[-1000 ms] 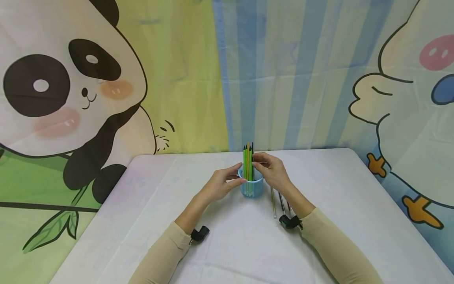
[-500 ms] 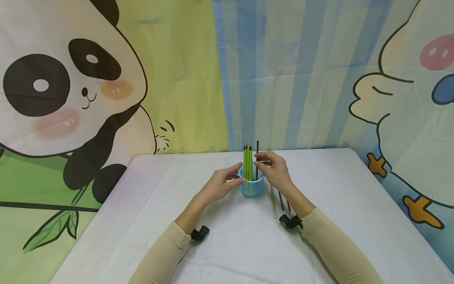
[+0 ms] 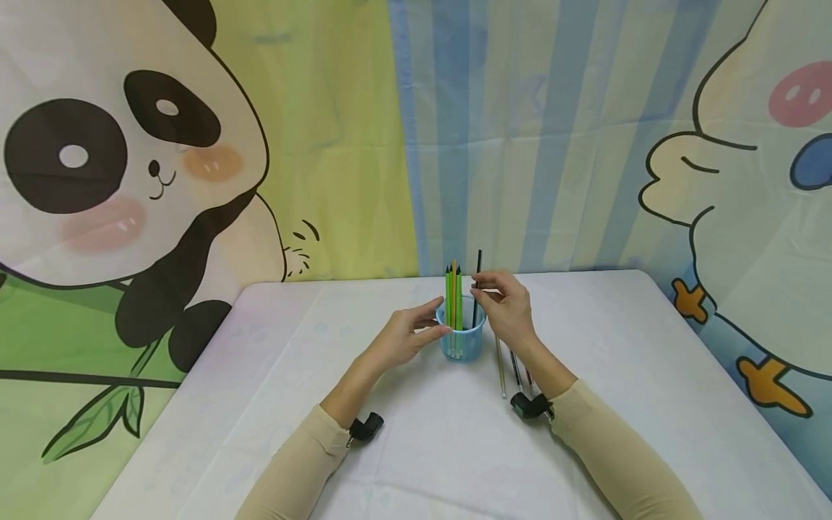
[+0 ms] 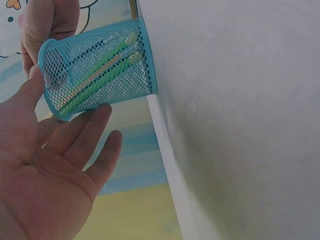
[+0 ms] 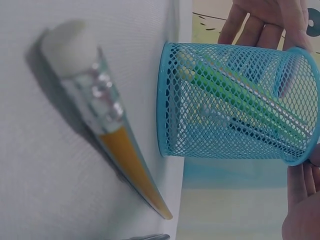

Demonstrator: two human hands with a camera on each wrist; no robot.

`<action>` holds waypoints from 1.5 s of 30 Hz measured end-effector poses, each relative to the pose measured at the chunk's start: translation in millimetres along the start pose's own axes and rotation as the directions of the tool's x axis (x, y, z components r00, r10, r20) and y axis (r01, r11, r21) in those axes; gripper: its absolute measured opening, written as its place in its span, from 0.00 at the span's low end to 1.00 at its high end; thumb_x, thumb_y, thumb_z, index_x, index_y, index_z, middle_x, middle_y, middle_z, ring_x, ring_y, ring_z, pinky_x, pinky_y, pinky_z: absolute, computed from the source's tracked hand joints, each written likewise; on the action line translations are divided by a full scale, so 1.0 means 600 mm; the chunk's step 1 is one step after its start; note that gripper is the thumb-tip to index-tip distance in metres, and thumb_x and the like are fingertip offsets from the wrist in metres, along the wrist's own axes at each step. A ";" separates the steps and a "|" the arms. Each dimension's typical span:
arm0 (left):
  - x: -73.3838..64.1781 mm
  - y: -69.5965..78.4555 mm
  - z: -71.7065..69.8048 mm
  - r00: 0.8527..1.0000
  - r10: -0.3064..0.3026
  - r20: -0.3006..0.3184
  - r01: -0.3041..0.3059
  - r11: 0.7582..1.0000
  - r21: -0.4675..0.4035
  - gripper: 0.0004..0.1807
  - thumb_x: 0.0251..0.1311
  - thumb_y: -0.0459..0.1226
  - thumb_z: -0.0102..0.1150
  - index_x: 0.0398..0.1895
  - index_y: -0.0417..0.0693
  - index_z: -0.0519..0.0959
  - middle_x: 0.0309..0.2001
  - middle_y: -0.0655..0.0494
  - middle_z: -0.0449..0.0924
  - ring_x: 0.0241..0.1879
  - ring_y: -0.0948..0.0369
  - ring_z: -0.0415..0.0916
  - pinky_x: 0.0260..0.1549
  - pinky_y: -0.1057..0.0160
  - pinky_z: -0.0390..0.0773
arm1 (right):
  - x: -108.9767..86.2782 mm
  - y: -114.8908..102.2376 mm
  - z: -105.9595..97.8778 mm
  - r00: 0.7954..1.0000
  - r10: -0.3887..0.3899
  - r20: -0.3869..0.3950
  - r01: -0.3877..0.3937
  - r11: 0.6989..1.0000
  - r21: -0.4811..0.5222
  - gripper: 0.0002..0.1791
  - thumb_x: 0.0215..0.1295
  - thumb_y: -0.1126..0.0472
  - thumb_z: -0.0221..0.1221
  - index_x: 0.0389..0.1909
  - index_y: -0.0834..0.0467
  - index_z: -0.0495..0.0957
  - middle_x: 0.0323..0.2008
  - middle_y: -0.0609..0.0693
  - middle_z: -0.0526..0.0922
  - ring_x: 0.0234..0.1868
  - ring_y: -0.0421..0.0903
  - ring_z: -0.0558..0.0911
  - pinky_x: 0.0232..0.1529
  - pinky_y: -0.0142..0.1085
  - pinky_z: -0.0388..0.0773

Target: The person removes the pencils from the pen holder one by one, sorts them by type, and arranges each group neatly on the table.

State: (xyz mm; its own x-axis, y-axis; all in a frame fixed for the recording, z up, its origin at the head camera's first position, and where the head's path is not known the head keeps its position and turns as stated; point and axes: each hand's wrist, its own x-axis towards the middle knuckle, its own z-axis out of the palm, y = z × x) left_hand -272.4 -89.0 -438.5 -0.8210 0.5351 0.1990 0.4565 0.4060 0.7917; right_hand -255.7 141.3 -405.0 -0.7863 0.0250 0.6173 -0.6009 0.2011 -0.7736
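Observation:
A light-blue mesh pencil cup (image 3: 463,348) stands upright near the table's back. It holds green pencils (image 3: 448,307) and a yellow-orange one (image 3: 454,266), points up. My left hand (image 3: 404,338) holds the cup at its left, thumb at the rim and fingers along the side, as the cup (image 4: 97,70) shows in the left wrist view. My right hand (image 3: 508,309) pinches a black pencil (image 3: 479,260) between thumb and fingers. That pencil leans slightly right, its lower end inside the cup. In the right wrist view, eraser ends show through the mesh (image 5: 240,100).
Several loose pencils lie right of the cup, among them a yellow one (image 3: 501,375) with a white eraser (image 5: 70,47) and a dark one (image 3: 516,370), partly under my right forearm. The white-covered table (image 3: 442,462) ends at a cartoon-print curtain (image 3: 338,144).
My right hand has moved right and slightly up with the black pencil, from beside the green pencils to the cup's right side. My left hand and the cup stay in place.

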 end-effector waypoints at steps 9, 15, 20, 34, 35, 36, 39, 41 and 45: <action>-0.002 0.000 0.000 1.000 -0.002 -0.006 0.002 1.000 0.011 0.41 0.70 0.55 0.63 0.81 0.52 0.63 0.74 0.47 0.71 0.61 0.54 0.83 0.63 0.51 0.80 | 0.008 0.042 -0.003 0.999 -0.009 -0.045 0.011 0.999 0.051 0.15 0.63 0.81 0.64 0.51 0.73 0.82 0.50 0.70 0.80 0.51 0.68 0.83 0.50 0.26 0.84; 0.000 -0.002 0.000 1.000 -0.008 -0.004 0.008 1.000 0.002 0.41 0.69 0.55 0.63 0.81 0.53 0.64 0.74 0.50 0.72 0.61 0.55 0.83 0.63 0.52 0.81 | 0.013 0.054 -0.010 0.997 -0.001 -0.078 0.006 0.998 0.067 0.18 0.63 0.78 0.66 0.54 0.66 0.84 0.51 0.63 0.81 0.51 0.55 0.86 0.51 0.26 0.84; 0.000 -0.003 0.001 1.000 -0.010 -0.002 0.010 1.000 -0.008 0.41 0.69 0.55 0.63 0.81 0.54 0.63 0.74 0.48 0.72 0.61 0.55 0.83 0.63 0.52 0.80 | 0.017 0.049 -0.017 0.993 -0.013 -0.116 0.025 0.994 0.109 0.19 0.63 0.77 0.67 0.56 0.66 0.83 0.52 0.53 0.82 0.50 0.47 0.87 0.49 0.27 0.85; -0.001 0.000 0.001 1.000 -0.010 -0.005 0.010 1.000 0.008 0.41 0.69 0.56 0.63 0.81 0.54 0.63 0.74 0.50 0.72 0.62 0.55 0.83 0.64 0.53 0.80 | 0.030 0.040 -0.041 0.973 0.074 -0.219 -0.025 0.976 0.218 0.23 0.66 0.77 0.64 0.62 0.69 0.79 0.55 0.45 0.80 0.46 0.37 0.87 0.49 0.32 0.86; -0.002 0.000 0.001 1.000 -0.011 -0.004 0.011 1.000 0.007 0.41 0.69 0.56 0.63 0.81 0.54 0.63 0.74 0.50 0.72 0.62 0.55 0.83 0.64 0.53 0.80 | 0.030 0.039 -0.043 0.971 0.082 -0.224 -0.029 0.973 0.231 0.23 0.66 0.78 0.64 0.63 0.69 0.78 0.55 0.45 0.79 0.46 0.37 0.86 0.49 0.32 0.86; -0.002 0.001 0.001 1.000 -0.010 -0.003 0.010 1.000 0.005 0.41 0.69 0.56 0.64 0.81 0.54 0.64 0.74 0.50 0.72 0.62 0.56 0.83 0.64 0.53 0.80 | 0.031 0.039 -0.045 0.969 0.093 -0.230 -0.035 0.969 0.243 0.23 0.66 0.78 0.64 0.63 0.68 0.79 0.55 0.46 0.79 0.46 0.37 0.86 0.48 0.32 0.86; -0.002 0.000 0.001 1.000 -0.005 -0.001 0.005 1.000 -0.001 0.40 0.69 0.54 0.64 0.81 0.54 0.64 0.74 0.48 0.72 0.62 0.55 0.83 0.64 0.53 0.80 | 0.035 0.039 -0.051 0.961 0.118 -0.249 -0.038 0.953 0.302 0.23 0.66 0.78 0.64 0.62 0.69 0.79 0.55 0.48 0.78 0.44 0.39 0.87 0.48 0.33 0.87; -0.002 0.000 0.001 1.000 -0.005 0.000 0.005 1.000 -0.002 0.40 0.70 0.54 0.64 0.81 0.54 0.63 0.74 0.48 0.72 0.62 0.55 0.82 0.64 0.53 0.80 | 0.037 0.040 -0.055 0.958 0.124 -0.258 -0.030 0.939 0.343 0.23 0.65 0.79 0.64 0.61 0.69 0.79 0.55 0.49 0.78 0.43 0.40 0.87 0.48 0.34 0.87; -0.002 0.000 0.000 1.000 -0.012 0.002 0.012 1.000 -0.004 0.40 0.69 0.55 0.64 0.81 0.55 0.63 0.74 0.47 0.72 0.62 0.54 0.82 0.64 0.52 0.80 | 0.039 0.039 -0.062 0.959 0.126 -0.255 -0.022 0.926 0.377 0.23 0.65 0.79 0.64 0.62 0.70 0.78 0.55 0.51 0.78 0.43 0.41 0.88 0.49 0.37 0.87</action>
State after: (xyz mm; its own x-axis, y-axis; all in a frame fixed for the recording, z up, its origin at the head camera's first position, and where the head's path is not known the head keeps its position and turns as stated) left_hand -271.5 -89.4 -439.0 -0.8258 0.5314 0.1887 0.4455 0.4096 0.7961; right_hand -282.6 182.9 -403.4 -0.7930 0.2993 0.5307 -0.5936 -0.1832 -0.7836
